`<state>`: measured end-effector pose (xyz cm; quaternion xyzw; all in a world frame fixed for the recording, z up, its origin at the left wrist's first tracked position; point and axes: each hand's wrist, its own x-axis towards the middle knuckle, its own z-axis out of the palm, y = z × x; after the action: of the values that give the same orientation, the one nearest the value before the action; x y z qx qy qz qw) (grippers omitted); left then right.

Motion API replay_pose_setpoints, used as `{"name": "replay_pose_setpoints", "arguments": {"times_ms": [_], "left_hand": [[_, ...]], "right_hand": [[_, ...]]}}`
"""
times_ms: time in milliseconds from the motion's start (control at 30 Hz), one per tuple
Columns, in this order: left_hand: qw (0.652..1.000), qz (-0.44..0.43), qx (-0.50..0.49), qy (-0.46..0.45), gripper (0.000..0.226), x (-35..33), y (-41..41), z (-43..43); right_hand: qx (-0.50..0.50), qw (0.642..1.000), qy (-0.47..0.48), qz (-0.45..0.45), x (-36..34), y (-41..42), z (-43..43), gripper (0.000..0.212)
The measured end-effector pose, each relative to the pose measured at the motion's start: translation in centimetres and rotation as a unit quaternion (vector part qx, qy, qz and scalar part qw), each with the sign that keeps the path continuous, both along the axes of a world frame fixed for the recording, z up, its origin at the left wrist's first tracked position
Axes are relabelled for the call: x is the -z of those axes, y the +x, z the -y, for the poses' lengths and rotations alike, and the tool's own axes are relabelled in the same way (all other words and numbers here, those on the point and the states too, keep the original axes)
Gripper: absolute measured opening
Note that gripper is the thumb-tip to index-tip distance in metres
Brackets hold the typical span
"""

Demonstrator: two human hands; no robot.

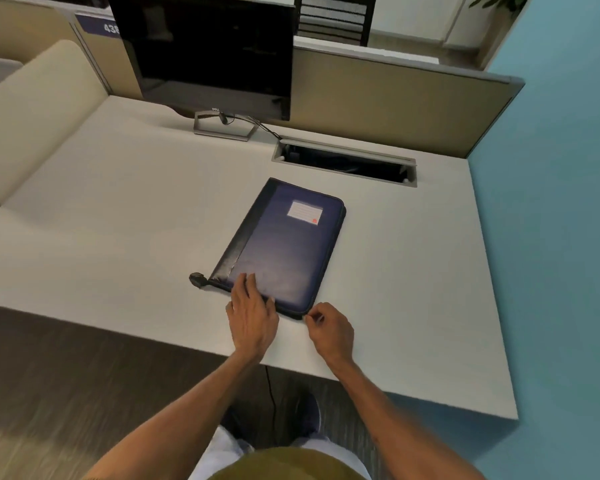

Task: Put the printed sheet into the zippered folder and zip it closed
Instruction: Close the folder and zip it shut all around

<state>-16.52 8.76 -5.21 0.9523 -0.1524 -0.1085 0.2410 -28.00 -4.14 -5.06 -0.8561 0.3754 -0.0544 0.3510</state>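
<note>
A dark blue zippered folder (284,247) lies closed and flat on the white desk (118,220), with a white label (305,212) near its far right corner. A black zipper tail end (197,280) sticks out at its near left corner. My left hand (253,313) presses flat on the folder's near edge with straight fingers. My right hand (328,329) pinches something small, apparently the zipper pull, at the folder's near right corner. No printed sheet is visible.
A dark monitor (208,53) on a stand sits at the back of the desk. A cable slot (347,162) opens behind the folder. Beige partitions (395,95) bound the desk at the back, a blue wall (561,168) on the right. A cream chair back (32,116) stands left.
</note>
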Motion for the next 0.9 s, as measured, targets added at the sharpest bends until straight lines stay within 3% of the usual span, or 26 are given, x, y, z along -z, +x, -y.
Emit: {"name": "replay_pose_setpoints", "arguments": {"times_ms": [100, 200, 267, 500, 900], "left_hand": [[0.969, -0.091, -0.208, -0.101, 0.073, -0.2, -2.0, 1.0], [0.907, -0.200, -0.329, -0.174, 0.054, -0.6, -2.4, 1.8], [0.893, -0.229, -0.344, -0.179, 0.044, -0.5, -2.1, 1.9], [0.890, -0.270, -0.325, -0.173, 0.047, 0.1, -0.2, 0.7], [0.861, -0.310, -0.304, -0.264, 0.031, -0.5, 1.3, 0.1]], "right_hand": [[-0.039, 0.999, 0.003, 0.000, 0.3, 0.1, -0.8, 0.021], [-0.078, 0.997, 0.003, -0.001, 0.3, 0.6, -2.1, 0.021], [-0.086, 0.996, -0.002, 0.006, 0.3, 1.0, -3.0, 0.020], [-0.075, 0.997, -0.037, -0.005, 0.6, 1.5, -3.8, 0.018], [-0.066, 0.996, -0.064, -0.014, -0.1, 3.3, 0.9, 0.019]]}}
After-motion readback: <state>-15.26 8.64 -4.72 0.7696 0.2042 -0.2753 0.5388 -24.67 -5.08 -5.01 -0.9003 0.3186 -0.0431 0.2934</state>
